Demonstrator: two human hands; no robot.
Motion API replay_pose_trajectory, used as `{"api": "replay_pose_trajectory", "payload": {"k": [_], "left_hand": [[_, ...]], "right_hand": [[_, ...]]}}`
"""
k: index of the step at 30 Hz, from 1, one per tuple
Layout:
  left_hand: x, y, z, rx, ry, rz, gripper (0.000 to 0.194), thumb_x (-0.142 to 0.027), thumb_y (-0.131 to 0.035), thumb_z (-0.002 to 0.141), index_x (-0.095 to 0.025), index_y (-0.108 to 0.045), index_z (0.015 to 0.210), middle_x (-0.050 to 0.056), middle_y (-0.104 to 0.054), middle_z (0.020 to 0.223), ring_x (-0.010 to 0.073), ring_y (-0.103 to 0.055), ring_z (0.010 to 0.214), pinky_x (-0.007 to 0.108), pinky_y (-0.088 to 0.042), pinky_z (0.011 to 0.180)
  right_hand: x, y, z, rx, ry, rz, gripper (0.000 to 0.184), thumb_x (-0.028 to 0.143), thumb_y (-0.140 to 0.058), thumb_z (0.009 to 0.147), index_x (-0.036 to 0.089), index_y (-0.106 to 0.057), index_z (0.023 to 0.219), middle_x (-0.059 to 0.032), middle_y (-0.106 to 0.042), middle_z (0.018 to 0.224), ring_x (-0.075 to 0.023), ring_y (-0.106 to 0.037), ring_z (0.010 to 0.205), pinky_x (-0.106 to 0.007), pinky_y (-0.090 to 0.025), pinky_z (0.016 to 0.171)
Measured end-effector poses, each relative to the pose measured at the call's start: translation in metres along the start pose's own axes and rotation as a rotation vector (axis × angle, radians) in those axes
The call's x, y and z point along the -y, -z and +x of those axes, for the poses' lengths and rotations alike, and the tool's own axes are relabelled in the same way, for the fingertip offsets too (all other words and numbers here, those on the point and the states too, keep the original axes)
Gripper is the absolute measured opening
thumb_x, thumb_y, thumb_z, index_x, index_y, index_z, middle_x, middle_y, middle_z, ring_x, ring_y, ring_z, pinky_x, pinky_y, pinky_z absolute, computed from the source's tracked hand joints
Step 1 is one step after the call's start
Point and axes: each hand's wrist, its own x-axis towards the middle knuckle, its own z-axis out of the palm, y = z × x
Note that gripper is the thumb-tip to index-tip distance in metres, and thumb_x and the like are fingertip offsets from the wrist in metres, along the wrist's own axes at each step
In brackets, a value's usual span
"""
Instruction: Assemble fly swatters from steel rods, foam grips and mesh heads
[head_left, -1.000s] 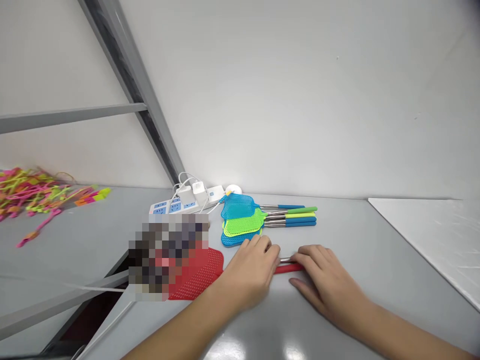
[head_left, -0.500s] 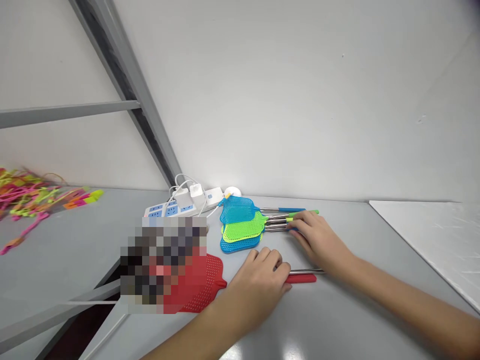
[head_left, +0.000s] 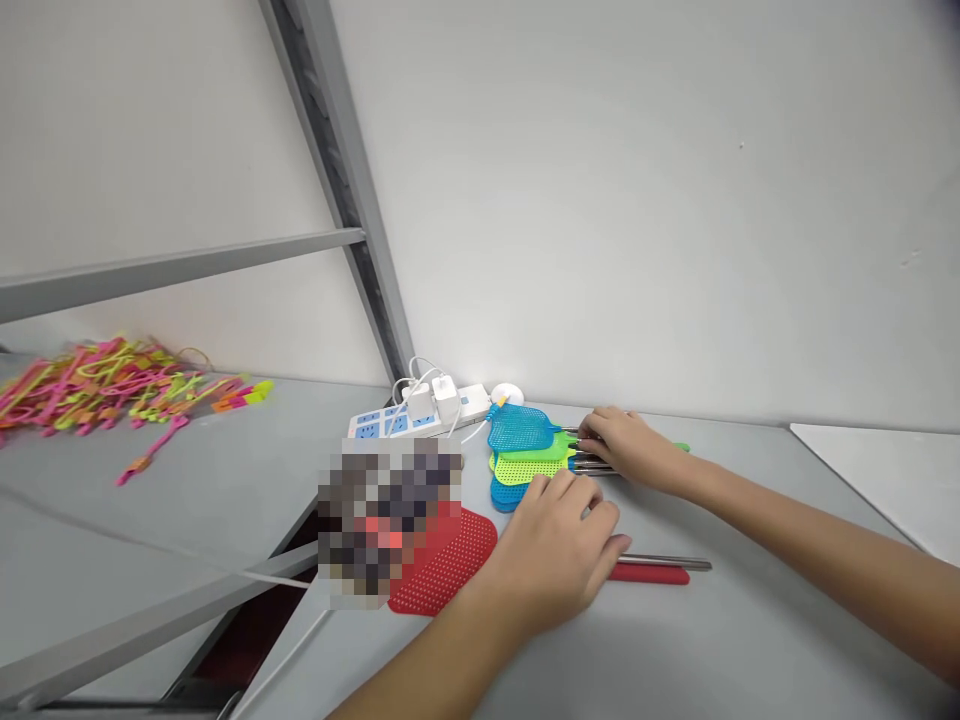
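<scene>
My left hand (head_left: 551, 550) lies curled over the neck of a red plastic fly swatter (head_left: 442, 560), hiding the shaft's middle. The swatter's red grip (head_left: 649, 573) and steel shaft stick out to the right of that hand. My right hand (head_left: 628, 447) rests on the steel shafts of a stack of fly swatters, and I cannot tell whether it grips them. A blue mesh head (head_left: 519, 430) lies on top, with a green one (head_left: 521, 470) and another blue one (head_left: 506, 493) beneath. A pixelated patch (head_left: 386, 520) covers the red swatter's left part.
A white power strip (head_left: 412, 421) with plugged-in chargers and cables lies behind the swatters. A tangle of pink and yellow plastic pieces (head_left: 127, 385) sits on the grey table (head_left: 750, 640) at left. A grey metal beam (head_left: 341, 170) crosses the wall, and a white board (head_left: 847, 470) lies at right.
My right hand has moved from the red swatter's shaft to the stacked swatters' shafts. The head has turned, so everything sits further right in the view.
</scene>
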Motion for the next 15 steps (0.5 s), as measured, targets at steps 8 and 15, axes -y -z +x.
{"api": "replay_pose_trajectory", "payload": {"k": [8, 15], "left_hand": [[0.018, 0.016, -0.001, -0.196, 0.179, 0.041, 0.029, -0.037, -0.05, 0.098, -0.018, -0.06, 0.118, 0.01, -0.06, 0.12, 0.0282, -0.05, 0.109, 0.047, -0.04, 0.096], [0.026, 0.032, -0.005, -0.304, 0.062, 0.05, 0.014, -0.024, -0.055, 0.097, -0.021, -0.061, 0.109, 0.003, -0.07, 0.112, 0.0222, -0.057, 0.107, 0.05, -0.025, 0.113]], "right_hand": [[0.011, 0.022, -0.024, 0.059, -0.006, 0.059, 0.016, 0.017, -0.039, 0.095, 0.022, -0.052, 0.086, -0.0065, -0.063, 0.087, -0.021, -0.056, 0.078, -0.033, -0.042, 0.072], [0.018, 0.064, -0.076, 0.083, -0.068, 0.169, 0.03, 0.04, -0.027, 0.103, 0.026, -0.052, 0.092, -0.002, -0.064, 0.078, -0.0188, -0.055, 0.061, -0.031, -0.041, 0.055]]}}
